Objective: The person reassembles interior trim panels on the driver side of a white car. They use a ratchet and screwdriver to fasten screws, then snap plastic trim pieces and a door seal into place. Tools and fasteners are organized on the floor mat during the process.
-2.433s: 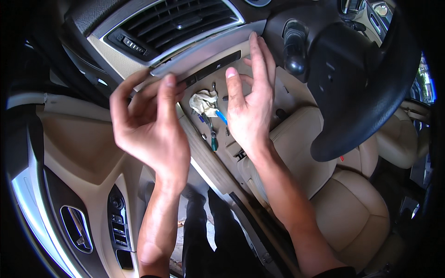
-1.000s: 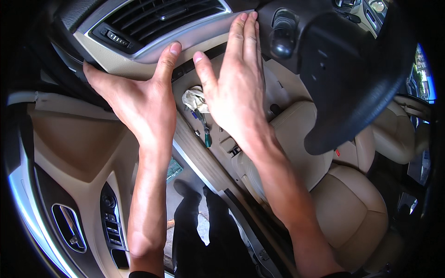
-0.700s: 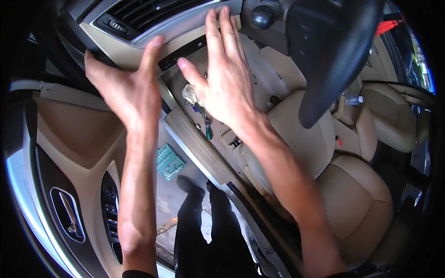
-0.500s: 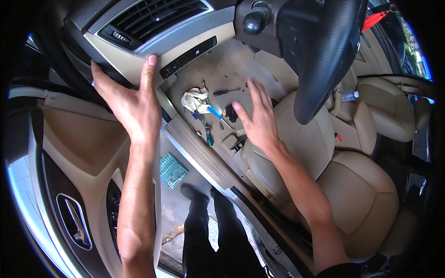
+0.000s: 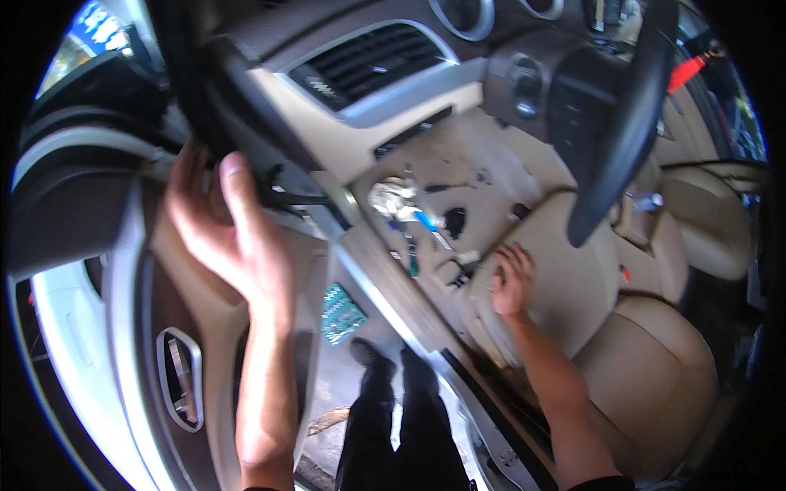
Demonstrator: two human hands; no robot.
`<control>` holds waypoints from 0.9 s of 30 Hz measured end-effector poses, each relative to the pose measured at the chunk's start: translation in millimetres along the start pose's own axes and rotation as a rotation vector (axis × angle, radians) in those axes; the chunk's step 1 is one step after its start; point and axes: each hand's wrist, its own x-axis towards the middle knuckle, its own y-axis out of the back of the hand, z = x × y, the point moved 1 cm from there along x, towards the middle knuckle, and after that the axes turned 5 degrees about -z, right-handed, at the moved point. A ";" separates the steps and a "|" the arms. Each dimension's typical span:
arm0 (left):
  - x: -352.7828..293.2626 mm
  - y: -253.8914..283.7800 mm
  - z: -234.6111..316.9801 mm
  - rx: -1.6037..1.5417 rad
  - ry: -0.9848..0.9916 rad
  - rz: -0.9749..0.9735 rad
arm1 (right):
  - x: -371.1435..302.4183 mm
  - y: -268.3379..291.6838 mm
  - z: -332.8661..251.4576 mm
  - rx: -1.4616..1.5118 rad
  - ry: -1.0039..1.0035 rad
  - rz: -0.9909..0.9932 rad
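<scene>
1. Two hands are in view, both free: the left hand (image 5: 233, 237), fingers loosely curled, is raised beside the door (image 5: 210, 340).
2. The right hand (image 5: 513, 281), fingers slightly bent, is over the seat (image 5: 569, 266), near its edge; contact cannot be told.
3. Beyond them, the vent (image 5: 375, 69) sits in the dash.
4. A cloth (image 5: 391, 198), a blue tool (image 5: 425, 219) and a green tool (image 5: 413, 259) lie on the car floor (image 5: 483, 151).
5. The teal case (image 5: 341, 313) lies on the ground near a shoe (image 5: 365, 353).
</scene>
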 end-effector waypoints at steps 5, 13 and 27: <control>50.9 9.1 30.3 0.145 -0.236 -0.139 | 0.6 -2.3 1.0 -0.030 0.037 0.029; 146.3 24.3 84.3 0.583 -0.178 -0.441 | -7.8 0.8 1.4 -0.027 -0.070 -0.043; 158.4 22.5 140.4 0.795 -0.393 -0.438 | 117.1 -31.7 -330.5 1.214 -0.021 -0.094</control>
